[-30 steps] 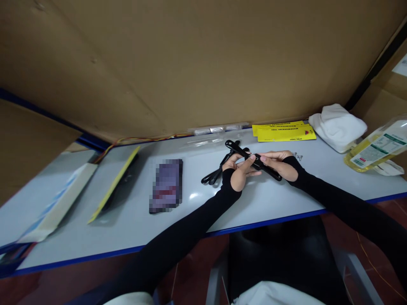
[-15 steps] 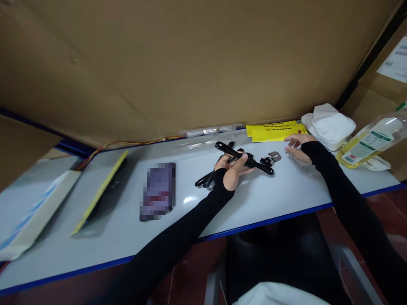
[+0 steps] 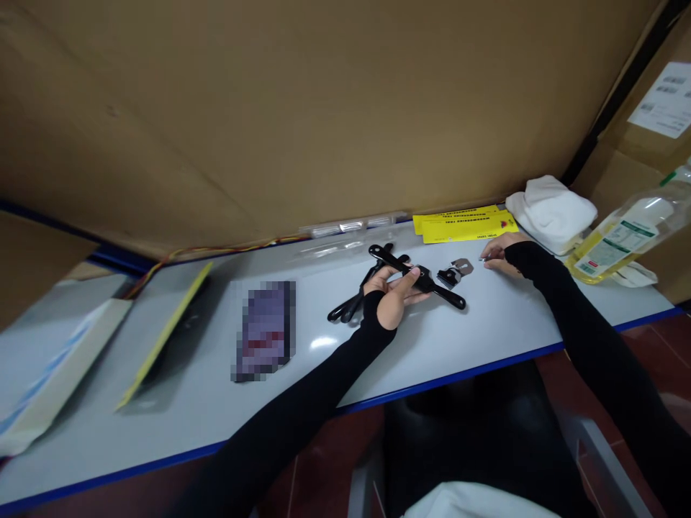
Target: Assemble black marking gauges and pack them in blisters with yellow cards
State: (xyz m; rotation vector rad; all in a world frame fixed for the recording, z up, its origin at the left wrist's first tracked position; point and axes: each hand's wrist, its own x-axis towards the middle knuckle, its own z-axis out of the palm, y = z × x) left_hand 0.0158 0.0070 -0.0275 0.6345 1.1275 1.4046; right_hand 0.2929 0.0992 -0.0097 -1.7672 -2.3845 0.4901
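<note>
My left hand (image 3: pixel 393 293) is wrapped round the middle of a black spokeshave (image 3: pixel 448 293), thumb on top, its two handles pointing up-left and down-right. Beneath and behind that hand, more black spokeshave bodies (image 3: pixel 353 306) lie on the table. Just right of the held tool is a small pile of flat silver blades (image 3: pixel 463 267) and black cap pieces (image 3: pixel 447 278). Farther right, my right hand (image 3: pixel 502 255) rests low at the tabletop, fingertips closed on a tiny silver piece (image 3: pixel 483 259), apparently a screw.
Yellow printed cards (image 3: pixel 469 226) and clear plastic sleeves (image 3: pixel 350 234) lie along the back. At right are a white cloth (image 3: pixel 553 208) and a bottle of yellow liquid (image 3: pixel 610 248). A pixelated dark object (image 3: pixel 264 331), a yellow-edged packet (image 3: pixel 167 334) and a white box (image 3: pixel 65 374) occupy the left.
The right hand has come down slightly and its spread fingers have closed on the small silver piece. My left hand still holds the spokeshave, turned slightly. The view has shifted a little.
</note>
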